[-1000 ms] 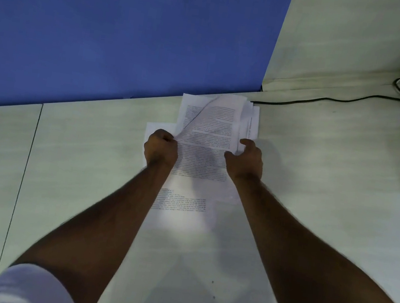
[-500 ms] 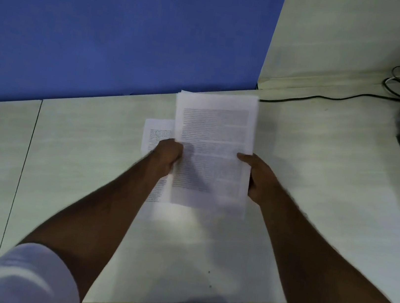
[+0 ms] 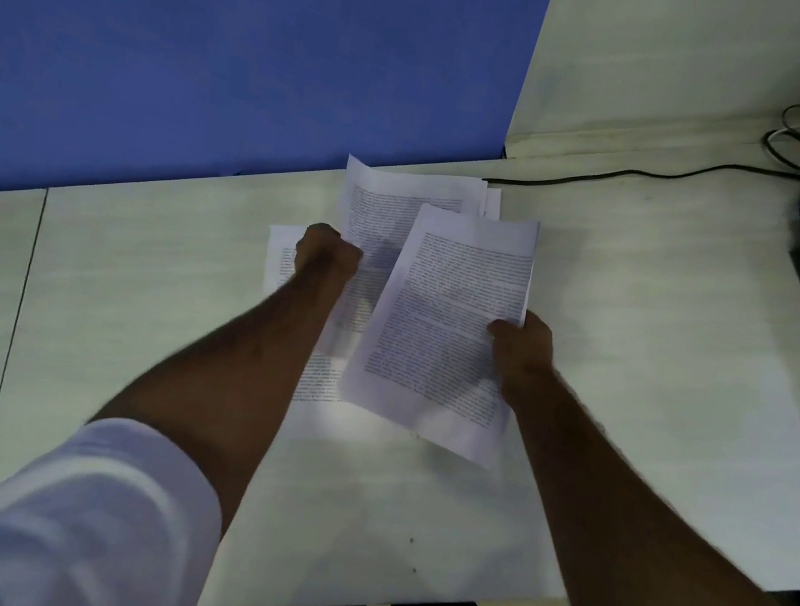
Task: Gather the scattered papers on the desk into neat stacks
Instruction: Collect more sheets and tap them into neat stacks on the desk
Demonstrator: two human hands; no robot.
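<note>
The likeliest slip from here, as I judge it, is the sheaf (image 3: 440, 329) in my right hand (image 3: 523, 352) fanning out or sliding loose: I hold it only at its right edge, thumb on top and fingers curled underneath, so the far left corner hangs unsupported and tilted above the desk (image 3: 641, 339). If I lower it carelessly its edges will not line up with the pile (image 3: 401, 209) and I will have a crooked stack to square again. A second risk is the pile itself creeping toward the blue partition (image 3: 219, 42), since its top edge already sits just beside that wall and a few sheets peek out at its right side. My left hand (image 3: 327, 255) is curled into a near fist on the left edge of that pile; the view is from behind the knuckles, so I cannot tell for certain whether the fingers pinch a sheet or merely press down. One loose page (image 3: 280, 259) lies flat on the desk under and beside my left wrist, not yet gathered, and could be dragged askew by my forearm. A black cable (image 3: 615, 171) runs along the back, well apart from the papers.
</note>
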